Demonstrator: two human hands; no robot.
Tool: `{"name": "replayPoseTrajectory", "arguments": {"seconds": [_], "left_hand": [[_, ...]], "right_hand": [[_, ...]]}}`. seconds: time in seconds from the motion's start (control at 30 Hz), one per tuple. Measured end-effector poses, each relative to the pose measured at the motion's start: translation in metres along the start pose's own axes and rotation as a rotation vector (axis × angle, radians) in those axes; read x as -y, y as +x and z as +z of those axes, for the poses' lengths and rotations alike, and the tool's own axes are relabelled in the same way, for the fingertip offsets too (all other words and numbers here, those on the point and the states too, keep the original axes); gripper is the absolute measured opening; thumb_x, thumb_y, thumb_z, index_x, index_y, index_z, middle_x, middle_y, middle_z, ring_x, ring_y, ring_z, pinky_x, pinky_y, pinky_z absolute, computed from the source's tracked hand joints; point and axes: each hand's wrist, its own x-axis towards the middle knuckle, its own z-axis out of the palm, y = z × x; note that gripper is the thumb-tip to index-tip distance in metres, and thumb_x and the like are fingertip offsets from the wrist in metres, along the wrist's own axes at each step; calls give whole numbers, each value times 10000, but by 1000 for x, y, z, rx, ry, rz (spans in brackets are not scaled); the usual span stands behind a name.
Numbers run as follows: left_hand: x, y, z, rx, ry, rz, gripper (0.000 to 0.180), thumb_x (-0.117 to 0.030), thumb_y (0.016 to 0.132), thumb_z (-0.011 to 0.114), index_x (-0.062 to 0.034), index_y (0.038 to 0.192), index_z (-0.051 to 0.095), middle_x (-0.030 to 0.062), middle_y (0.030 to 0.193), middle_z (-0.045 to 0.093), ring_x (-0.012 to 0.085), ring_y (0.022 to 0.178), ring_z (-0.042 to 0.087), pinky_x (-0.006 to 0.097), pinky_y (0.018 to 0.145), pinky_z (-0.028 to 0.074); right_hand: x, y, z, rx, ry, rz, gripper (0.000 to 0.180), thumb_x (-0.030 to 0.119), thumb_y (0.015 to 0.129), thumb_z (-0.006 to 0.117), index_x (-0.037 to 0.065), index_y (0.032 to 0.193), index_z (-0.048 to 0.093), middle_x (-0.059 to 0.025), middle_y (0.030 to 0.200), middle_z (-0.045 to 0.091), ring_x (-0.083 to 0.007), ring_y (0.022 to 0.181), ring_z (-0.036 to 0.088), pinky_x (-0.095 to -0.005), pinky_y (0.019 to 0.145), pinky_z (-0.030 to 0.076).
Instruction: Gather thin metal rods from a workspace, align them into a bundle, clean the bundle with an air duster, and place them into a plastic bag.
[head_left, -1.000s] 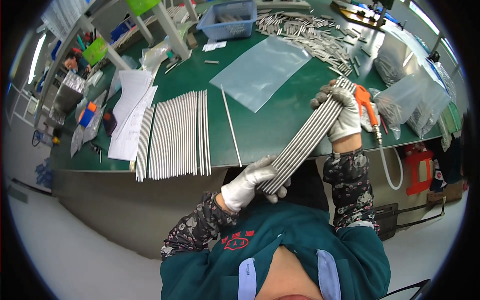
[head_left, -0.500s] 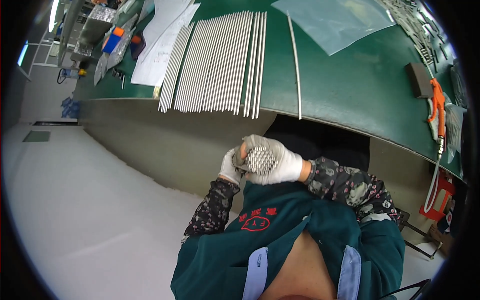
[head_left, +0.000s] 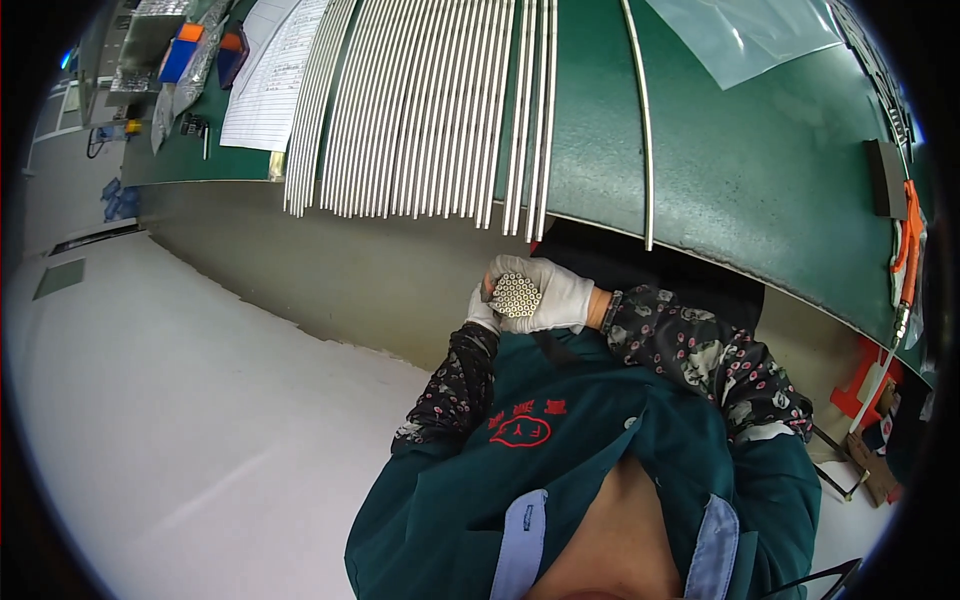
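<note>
A bundle of thin metal tubes (head_left: pixel 516 297) is held in front of my chest, its round hollow ends facing up at me. My right hand (head_left: pixel 557 294), in a white glove with bare fingertips, is closed around the bundle. My left hand (head_left: pixel 482 309), also gloved, grips it from the left side; most of its fingers are hidden behind the tubes. Beyond my hands, a row of long metal tubes (head_left: pixel 415 120) lies side by side on the green table (head_left: pixel 600 130), ends jutting past its front edge. A single tube (head_left: pixel 646 150) lies apart on the right.
Lined paper sheets (head_left: pixel 262 100) lie left of the row, with an orange and blue box (head_left: pixel 182 52) farther left. A clear plastic bag (head_left: pixel 750 35) is at the back right. Near the right end are a dark block (head_left: pixel 884 178) and an orange air gun (head_left: pixel 908 240) with a hose.
The view has shifted, and the table tubes appear larger and nearer. The bundle's ends now face me more squarely and look more evenly packed. Both hands still hold it.
</note>
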Motion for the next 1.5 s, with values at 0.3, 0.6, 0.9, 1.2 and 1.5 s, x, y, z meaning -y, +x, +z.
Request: {"name": "replayPoseTrajectory", "arguments": {"seconds": [0.3, 0.6, 0.9, 1.2, 1.5], "left_hand": [[-4, 6, -4, 233, -142, -105, 317, -261, 889, 379, -38, 1051, 536, 86, 956, 597, 212, 831, 586, 346, 745, 503], [-3, -7, 14, -24, 292, 91, 338, -248, 899, 340, -38, 1096, 518, 93, 1017, 581, 213, 893, 573, 347, 783, 485], [29, 43, -79, 463, -130, -120, 360, -237, 895, 290, -53, 1161, 446, 87, 1120, 506, 205, 1026, 483, 333, 902, 391], [18, 11, -37, -86, 211, 92, 365, -276, 871, 367, -29, 1082, 532, 98, 1013, 592, 210, 906, 572, 335, 818, 461], [-1, -19, 13, -62, 275, 126, 369, -309, 887, 402, -29, 1097, 520, 93, 1024, 580, 214, 903, 567, 340, 811, 467]], "right_hand": [[-4, 2, -4, 26, -24, -30, 422, 109, 580, 691, 80, 943, 477, -39, 847, 535, -170, 787, 539, -280, 730, 445], [-2, 2, -8, -6, -23, 34, 457, 150, 592, 715, 82, 986, 494, -36, 861, 546, -155, 814, 535, -277, 771, 442], [-5, 3, -5, 5, 135, 77, 411, 126, 600, 724, 58, 941, 506, -34, 874, 531, -129, 844, 524, -273, 785, 435], [1, 2, -6, -28, 13, 174, 391, 145, 583, 723, 67, 905, 516, -29, 841, 546, -130, 810, 517, -282, 763, 432], [-2, -1, -6, 1, 65, 96, 460, 137, 569, 708, 77, 974, 498, -11, 839, 537, -118, 799, 520, -258, 755, 442]]}}
